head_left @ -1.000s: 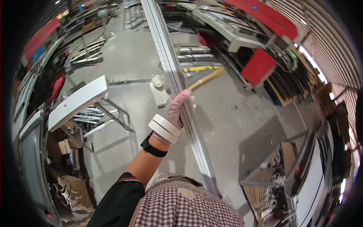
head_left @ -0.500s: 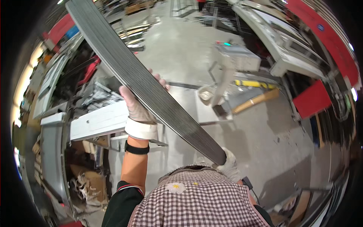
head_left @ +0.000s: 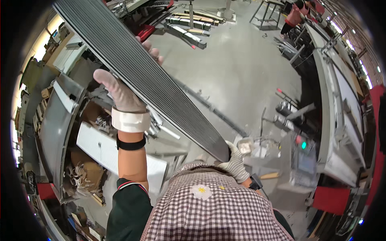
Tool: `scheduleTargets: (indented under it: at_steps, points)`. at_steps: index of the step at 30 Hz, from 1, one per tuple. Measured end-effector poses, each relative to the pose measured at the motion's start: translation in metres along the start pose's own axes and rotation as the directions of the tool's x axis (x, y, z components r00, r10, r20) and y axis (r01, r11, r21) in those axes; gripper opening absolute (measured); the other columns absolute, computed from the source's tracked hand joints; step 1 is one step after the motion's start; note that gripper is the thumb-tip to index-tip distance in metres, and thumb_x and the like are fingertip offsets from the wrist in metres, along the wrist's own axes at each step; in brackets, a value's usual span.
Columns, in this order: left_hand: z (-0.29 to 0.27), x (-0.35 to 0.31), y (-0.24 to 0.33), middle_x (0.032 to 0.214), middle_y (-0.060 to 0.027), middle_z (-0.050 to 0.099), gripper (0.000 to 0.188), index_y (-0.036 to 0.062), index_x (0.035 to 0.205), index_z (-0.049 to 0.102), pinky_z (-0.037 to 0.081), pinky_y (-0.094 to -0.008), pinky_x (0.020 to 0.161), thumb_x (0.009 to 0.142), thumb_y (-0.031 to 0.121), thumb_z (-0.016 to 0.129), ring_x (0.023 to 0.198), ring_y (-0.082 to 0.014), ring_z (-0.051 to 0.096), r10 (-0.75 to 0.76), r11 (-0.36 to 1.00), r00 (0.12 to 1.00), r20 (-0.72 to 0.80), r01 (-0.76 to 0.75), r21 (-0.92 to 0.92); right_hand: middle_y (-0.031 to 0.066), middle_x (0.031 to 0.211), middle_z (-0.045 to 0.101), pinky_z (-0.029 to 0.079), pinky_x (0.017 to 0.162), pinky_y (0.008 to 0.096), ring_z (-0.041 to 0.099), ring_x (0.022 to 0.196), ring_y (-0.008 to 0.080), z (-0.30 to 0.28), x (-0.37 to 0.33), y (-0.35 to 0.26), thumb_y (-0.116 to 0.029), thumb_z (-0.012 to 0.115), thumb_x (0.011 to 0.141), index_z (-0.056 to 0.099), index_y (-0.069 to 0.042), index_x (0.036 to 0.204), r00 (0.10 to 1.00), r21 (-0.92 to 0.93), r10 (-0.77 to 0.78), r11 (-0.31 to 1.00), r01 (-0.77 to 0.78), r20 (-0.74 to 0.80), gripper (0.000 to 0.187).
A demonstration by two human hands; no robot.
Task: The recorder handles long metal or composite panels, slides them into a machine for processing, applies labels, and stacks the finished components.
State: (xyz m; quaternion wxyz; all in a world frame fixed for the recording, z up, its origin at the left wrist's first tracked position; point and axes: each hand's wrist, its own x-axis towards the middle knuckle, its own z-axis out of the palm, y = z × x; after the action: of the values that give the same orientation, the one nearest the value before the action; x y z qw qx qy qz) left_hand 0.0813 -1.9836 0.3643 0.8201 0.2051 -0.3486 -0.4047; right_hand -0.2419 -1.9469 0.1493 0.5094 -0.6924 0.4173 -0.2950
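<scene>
A long stack of dark grey ribbed strips [head_left: 155,86] slants across my front, from the far upper left down to my waist. My left hand [head_left: 124,94], with a white cuff and a black band at the wrist, supports it from below near the middle. Its fingertips show along the far side, while the thumb sticks out on the near side, clear of the strips. At the near end my right hand [head_left: 236,165], in a white striped glove, is closed around the tip. The stack hides the left palm and part of the fingers.
A white board [head_left: 120,154] lies low on the left beside a cardboard box [head_left: 86,168] of scraps. Long packages [head_left: 187,34] lie on the floor ahead. To the right are a control box [head_left: 303,160] with a green light and a long machine [head_left: 335,104]. A person [head_left: 295,18] bends over there, far off.
My view has turned left and moved forward; the control box and the distant person now appear farther right. The stack stays in both hands, its far end shifted slightly left in view.
</scene>
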Motion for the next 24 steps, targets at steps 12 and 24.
scheduleTargets:
  at_steps: [12,24]
  points:
    - [0.04,0.222,-0.245,0.115,-0.0129,0.054,0.114,0.0021,0.137,0.036,0.045,-0.0435,0.092,0.058,0.08,0.064,0.101,-0.027,0.055,-0.095,0.923,0.948,0.304,0.198,-0.329,0.0127,0.107,0.053,0.047,0.084,0.0408,0.053,0.099,0.0298,-0.124,0.32,0.007,-0.019,0.086,0.049,0.047,-0.011,0.124,0.858,-0.206,-0.414,0.908,0.365,-0.305,0.086]
    - [0.064,0.507,-0.377,0.114,-0.0075,0.043,0.111,0.0052,0.142,0.025,0.035,-0.047,0.102,0.061,0.059,0.079,0.111,-0.0256,0.044,-0.016,0.948,0.902,0.432,0.151,-0.28,0.0117,0.107,0.052,0.045,0.084,0.0421,0.052,0.098,0.0286,-0.26,0.632,0.007,-0.034,0.085,0.055,0.047,-0.011,0.124,0.73,-0.316,-0.558,0.829,0.462,-0.396,0.083]
